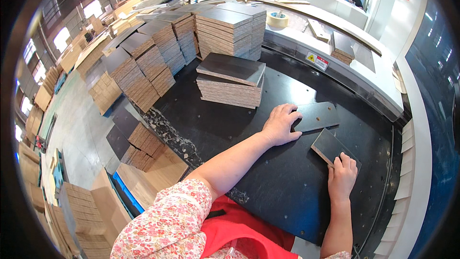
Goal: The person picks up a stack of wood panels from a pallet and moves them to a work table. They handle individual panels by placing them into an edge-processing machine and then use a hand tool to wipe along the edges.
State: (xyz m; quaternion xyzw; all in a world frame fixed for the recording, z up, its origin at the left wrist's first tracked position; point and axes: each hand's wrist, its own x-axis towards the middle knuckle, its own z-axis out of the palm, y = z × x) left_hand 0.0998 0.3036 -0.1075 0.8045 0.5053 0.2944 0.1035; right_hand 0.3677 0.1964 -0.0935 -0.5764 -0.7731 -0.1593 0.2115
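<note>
One board (318,116) is positioned at the fingertips of the left hand (279,125); another board (332,145) is gripped by the right hand (342,176).

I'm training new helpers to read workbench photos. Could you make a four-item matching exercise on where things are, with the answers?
1. Dark rectangular board with two small brown spots
2. Plain dark rectangular board
3. Short stack of dark-topped composite boards
4. Round yellowish tape roll

A. On the white machine
B. In the grip of the right hand
C. On the black table, touched by neither hand
D. Touched by the left hand

Pairs: 1-D; 2-B; 3-C; 4-A
</note>
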